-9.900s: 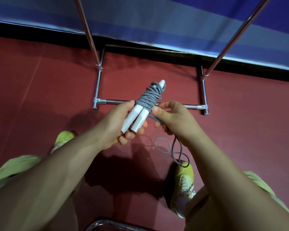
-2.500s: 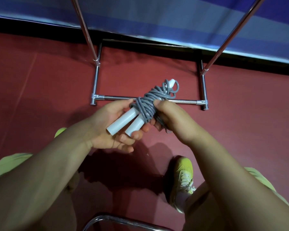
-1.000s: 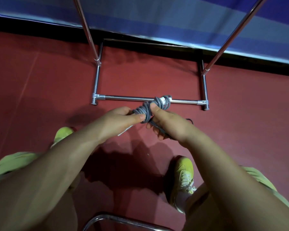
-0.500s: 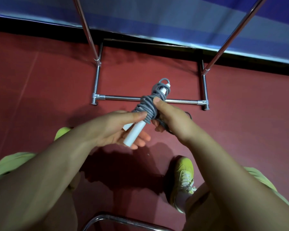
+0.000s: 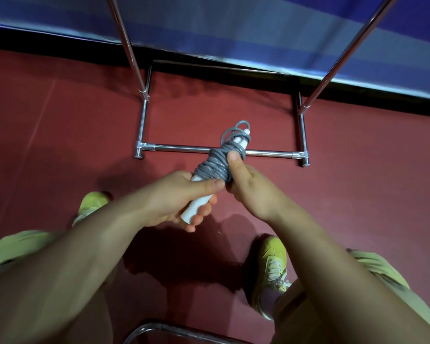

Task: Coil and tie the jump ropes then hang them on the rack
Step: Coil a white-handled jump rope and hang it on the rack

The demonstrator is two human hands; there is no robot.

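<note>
A grey jump rope [image 5: 216, 161] is wound in tight turns round its two white handles [image 5: 195, 207], with a small loop sticking out at the far end. My left hand [image 5: 174, 197] grips the near ends of the handles, thumb across the lowest turns. My right hand [image 5: 246, 184] holds the wound bundle from the right, its thumb pressed on the turns. The chrome rack [image 5: 184, 148] stands ahead on the red floor; only its base bars and two slanted uprights show, and its top is out of view.
A blue banner [image 5: 233, 28] runs along the wall behind the rack. My yellow-green shoes [image 5: 271, 264] stand on the red floor [image 5: 60, 132] below the hands. A curved chrome tube [image 5: 159, 328] lies at the bottom edge.
The loose rope tail that hung to the floor is now wound round the handles. Over the last second the bundle tipped back up and my left hand slid down the handles.
</note>
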